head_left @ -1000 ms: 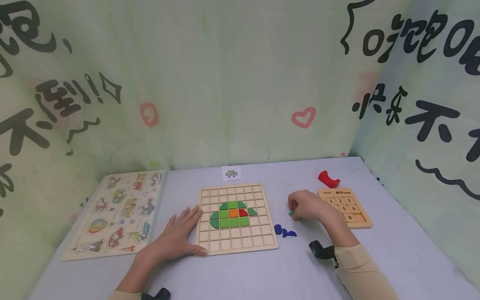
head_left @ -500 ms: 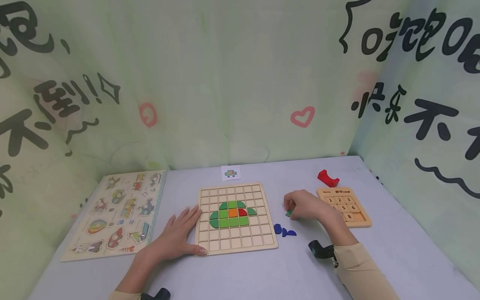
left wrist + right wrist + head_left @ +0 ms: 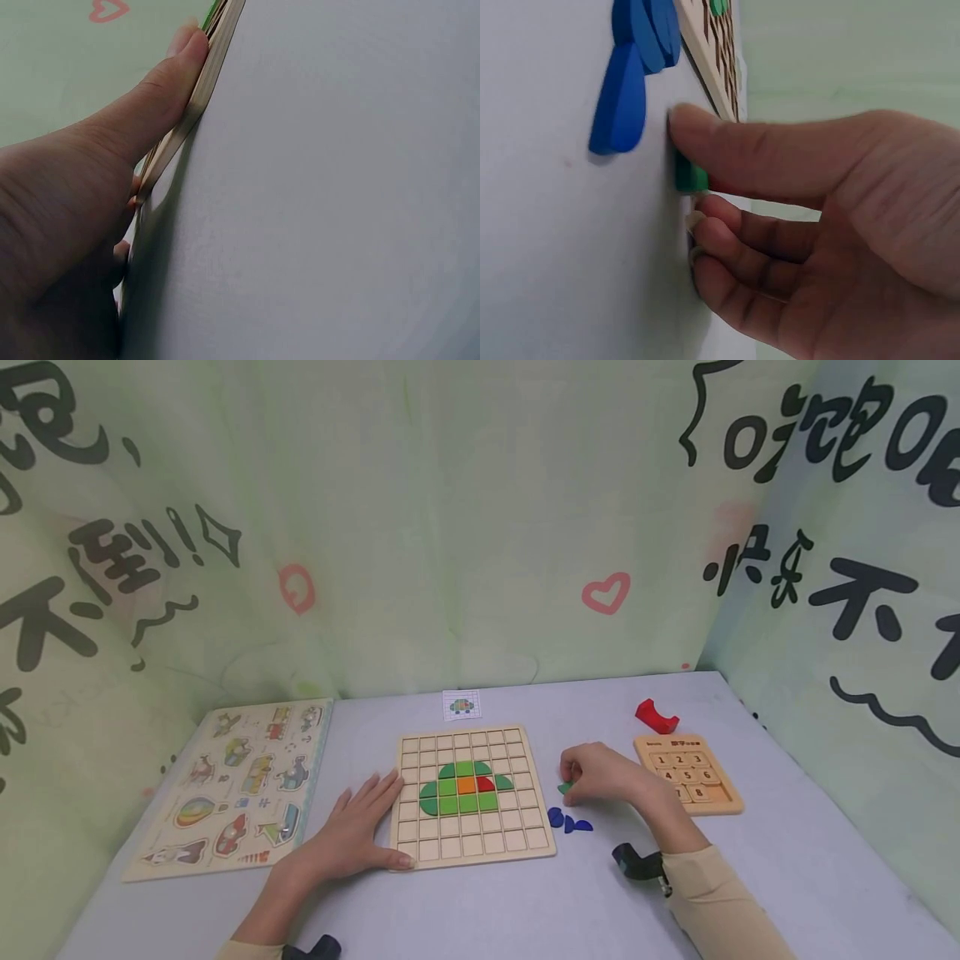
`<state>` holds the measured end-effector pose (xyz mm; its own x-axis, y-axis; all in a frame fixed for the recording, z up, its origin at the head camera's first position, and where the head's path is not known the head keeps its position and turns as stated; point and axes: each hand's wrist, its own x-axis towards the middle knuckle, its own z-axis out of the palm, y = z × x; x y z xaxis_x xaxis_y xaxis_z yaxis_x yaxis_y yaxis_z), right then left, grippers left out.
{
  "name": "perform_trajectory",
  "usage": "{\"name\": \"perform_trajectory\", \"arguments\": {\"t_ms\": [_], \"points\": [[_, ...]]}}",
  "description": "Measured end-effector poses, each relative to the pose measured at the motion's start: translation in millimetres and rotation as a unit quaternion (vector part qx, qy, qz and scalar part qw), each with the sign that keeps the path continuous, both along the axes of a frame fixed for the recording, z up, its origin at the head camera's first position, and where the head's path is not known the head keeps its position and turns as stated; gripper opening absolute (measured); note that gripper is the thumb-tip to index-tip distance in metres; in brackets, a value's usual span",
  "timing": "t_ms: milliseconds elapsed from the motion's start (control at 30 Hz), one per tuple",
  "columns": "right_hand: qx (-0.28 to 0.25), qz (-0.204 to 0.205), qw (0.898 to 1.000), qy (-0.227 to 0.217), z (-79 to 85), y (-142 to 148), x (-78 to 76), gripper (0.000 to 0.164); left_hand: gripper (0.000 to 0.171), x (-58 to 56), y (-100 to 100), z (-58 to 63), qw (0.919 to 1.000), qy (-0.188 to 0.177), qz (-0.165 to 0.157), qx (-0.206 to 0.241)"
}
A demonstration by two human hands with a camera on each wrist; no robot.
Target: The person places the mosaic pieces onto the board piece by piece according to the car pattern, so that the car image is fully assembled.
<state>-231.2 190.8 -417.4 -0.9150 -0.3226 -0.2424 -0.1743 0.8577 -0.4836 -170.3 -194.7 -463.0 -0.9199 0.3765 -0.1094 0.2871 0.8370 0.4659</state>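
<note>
A square wooden grid board point(image 3: 474, 845) lies mid-table, with green, orange and red pieces point(image 3: 467, 787) set in its cells. Against the board's left edge rests my left hand point(image 3: 352, 839), fingers spread, its thumb on the near left corner. To the right of the board, my right hand point(image 3: 611, 774) pinches a small green puzzle piece point(image 3: 692, 176) low over the table; in the right wrist view, thumb and fingers partly cover it, so its full outline is hidden. Several blue curved pieces point(image 3: 570, 823) lie between that hand and the board's lower right corner.
A pattern card point(image 3: 461, 705) lies behind the board. On the left is a large picture puzzle board point(image 3: 225, 793). A wooden number puzzle point(image 3: 693, 777) and a red arched block point(image 3: 657, 718) sit on the right. Curtains point(image 3: 450, 527) enclose the table.
My right hand has slid a little to the left with the green piece, closer to the board. My left hand has stayed in place.
</note>
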Motion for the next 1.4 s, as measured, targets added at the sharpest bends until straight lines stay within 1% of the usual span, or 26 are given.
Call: {"name": "perform_trajectory", "arguments": {"t_ms": [100,200,367,500,633,767,933,1033,1233,1400], "points": [[-0.004,0.006,1.0,0.003,0.2,-1.2,0.9,0.018,0.124,-0.1,-0.2,-0.4,1.0,0.002,-0.001,-0.002],[0.006,0.009,1.0,0.007,0.9,-3.3,1.5,0.016,0.124,-0.2,-0.4,-0.7,1.0,0.005,-0.003,-0.003],[0.027,0.002,1.0,0.005,2.5,-7.0,1.9,0.01,0.124,0.1,-0.7,-1.1,1.0,0.004,-0.003,-0.001],[0.021,0.0,1.0,0.011,3.4,-9.0,1.8,0.011,0.124,0.3,-0.7,-1.7,1.0,-0.001,-0.001,0.002],[0.002,0.014,1.0,0.021,3.9,-11.1,2.3,0.012,0.124,0.4,-1.0,-2.2,1.0,-0.002,-0.001,0.004],[-0.016,0.02,0.999,0.044,4.4,-14.2,2.8,0.011,0.124,0.6,-1.0,-1.8,1.0,0.0,-0.003,0.004],[-0.057,0.023,0.996,0.064,3.4,-20.6,3.2,0.009,0.124,0.4,-1.1,-1.5,1.0,0.005,-0.006,0.0],[-0.078,0.04,0.994,0.068,2.1,-27.4,4.3,0.009,0.124,0.5,-1.6,-1.7,1.0,0.006,-0.007,-0.001],[-0.103,0.074,0.99,0.067,-1.9,-43.7,10.1,0.01,0.124,0.5,-1.8,-0.9,1.0,0.006,-0.007,-0.001],[-0.122,0.091,0.985,0.086,-4.0,-51.4,15.2,0.012,0.124,0.0,-1.0,0.3,0.9999,0.006,-0.008,-0.002]]}}
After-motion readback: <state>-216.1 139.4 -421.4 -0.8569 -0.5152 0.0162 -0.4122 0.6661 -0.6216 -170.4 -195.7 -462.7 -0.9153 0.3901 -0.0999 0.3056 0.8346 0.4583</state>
